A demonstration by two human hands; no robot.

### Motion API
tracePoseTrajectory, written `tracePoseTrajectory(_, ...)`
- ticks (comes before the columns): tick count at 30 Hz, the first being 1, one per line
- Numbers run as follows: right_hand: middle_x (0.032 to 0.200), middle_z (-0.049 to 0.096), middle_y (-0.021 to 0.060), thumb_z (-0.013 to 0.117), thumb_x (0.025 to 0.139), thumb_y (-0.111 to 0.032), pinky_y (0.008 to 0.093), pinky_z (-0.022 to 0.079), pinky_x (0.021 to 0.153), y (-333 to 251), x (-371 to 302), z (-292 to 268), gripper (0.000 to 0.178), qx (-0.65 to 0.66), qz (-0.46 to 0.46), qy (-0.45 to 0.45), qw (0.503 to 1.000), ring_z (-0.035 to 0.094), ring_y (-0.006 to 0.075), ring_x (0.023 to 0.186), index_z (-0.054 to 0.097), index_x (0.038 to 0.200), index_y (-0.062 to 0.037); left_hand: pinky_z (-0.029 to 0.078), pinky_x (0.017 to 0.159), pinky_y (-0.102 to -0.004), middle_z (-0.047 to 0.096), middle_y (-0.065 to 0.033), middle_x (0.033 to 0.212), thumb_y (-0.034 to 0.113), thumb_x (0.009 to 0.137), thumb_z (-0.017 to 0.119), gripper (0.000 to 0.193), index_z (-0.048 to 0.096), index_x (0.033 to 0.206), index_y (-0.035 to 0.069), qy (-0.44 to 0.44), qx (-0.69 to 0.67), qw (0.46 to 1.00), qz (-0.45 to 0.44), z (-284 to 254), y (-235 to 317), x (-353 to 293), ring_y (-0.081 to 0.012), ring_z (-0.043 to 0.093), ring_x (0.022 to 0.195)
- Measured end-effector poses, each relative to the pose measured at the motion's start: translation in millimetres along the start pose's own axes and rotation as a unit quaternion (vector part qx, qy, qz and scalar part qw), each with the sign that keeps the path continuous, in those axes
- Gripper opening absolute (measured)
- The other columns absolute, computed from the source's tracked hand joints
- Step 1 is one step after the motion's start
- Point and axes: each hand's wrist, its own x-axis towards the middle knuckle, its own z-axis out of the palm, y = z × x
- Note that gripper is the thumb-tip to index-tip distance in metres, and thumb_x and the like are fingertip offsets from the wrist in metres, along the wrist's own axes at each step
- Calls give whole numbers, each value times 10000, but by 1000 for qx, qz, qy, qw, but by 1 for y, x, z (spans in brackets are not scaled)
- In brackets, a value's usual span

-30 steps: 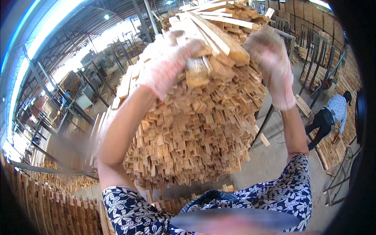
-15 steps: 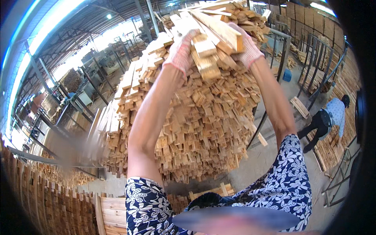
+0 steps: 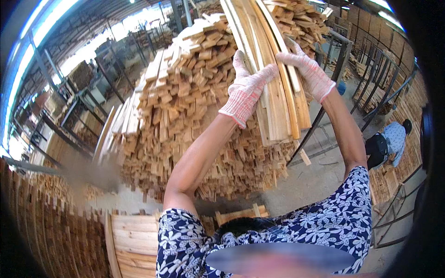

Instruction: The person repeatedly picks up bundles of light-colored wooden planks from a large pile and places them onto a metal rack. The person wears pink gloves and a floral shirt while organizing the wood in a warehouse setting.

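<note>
A loose bundle of long wooden slats [image 3: 276, 106] juts toward me from the big stack of wood [image 3: 185, 102], its near ends hanging over the stack's front. My left hand [image 3: 252, 88], in a pinkish-white knit glove, grips the bundle from the left, fingers laid across the top slats. From the other side my right hand [image 3: 308, 72], gloved alike, clasps the right edge of the same slats. The undersides of the slats and whatever fingers lie beneath them are hidden. The far ends run out past the upper edge of the view.
Dark metal frames [image 3: 340, 51] stand right of the stack. A person [image 3: 389, 141] bends over laid-out boards at the far right. Below left are a wall of stacked wood [image 3: 51, 222] and a pale plank panel [image 3: 134, 241]. Grey concrete floor [image 3: 320, 176] lies between.
The slats have come toward me and down over the stack's front, showing more length. Both hands have moved lower and to the right with them. The person at right bends lower.
</note>
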Motion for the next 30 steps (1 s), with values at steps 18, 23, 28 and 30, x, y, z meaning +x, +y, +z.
tracePoseTrajectory(18, 1559, 408, 163, 672, 826, -58, 371, 345, 1182, 124, -117, 268, 899, 197, -19, -495, 846, 449, 257, 1394, 236, 1613, -59, 357, 1157, -355, 381, -239, 1530, 116, 802, 748, 1145, -47, 1622, 37, 469, 220, 834, 192, -113, -71, -320, -284, 428, 1394)
tracePoseTrajectory(23, 1587, 381, 98, 689, 885, 7, 347, 382, 1151, 156, -153, 355, 887, 279, 122, -661, 686, 449, 193, 1389, 212, 1627, -77, 428, 1079, -333, 460, -150, 1452, 79, 875, 692, 1027, -8, 1626, 63, 636, 209, 733, 119, -93, -40, -380, -225, 514, 1255)
tracePoseTrajectory(28, 1569, 407, 188, 779, 837, -128, 359, 411, 1141, 203, -228, 437, 942, 132, 50, -699, 701, 461, 259, 1394, 244, 1609, -48, 414, 1116, -351, 469, -205, 1468, 179, 814, 795, 1061, 115, 1611, 7, 721, 365, 585, 71, -158, -85, -481, -291, 521, 1284)
tracePoseTrajectory(30, 1446, 470, 245, 775, 822, -214, 401, 442, 1102, 216, -250, 458, 924, -82, -147, -672, 721, 516, 367, 1316, 293, 1608, -152, 332, 1184, -340, 420, -225, 1528, 208, 805, 811, 1049, 160, 1600, -6, 771, 285, 570, 20, -147, -68, -497, -317, 443, 1383)
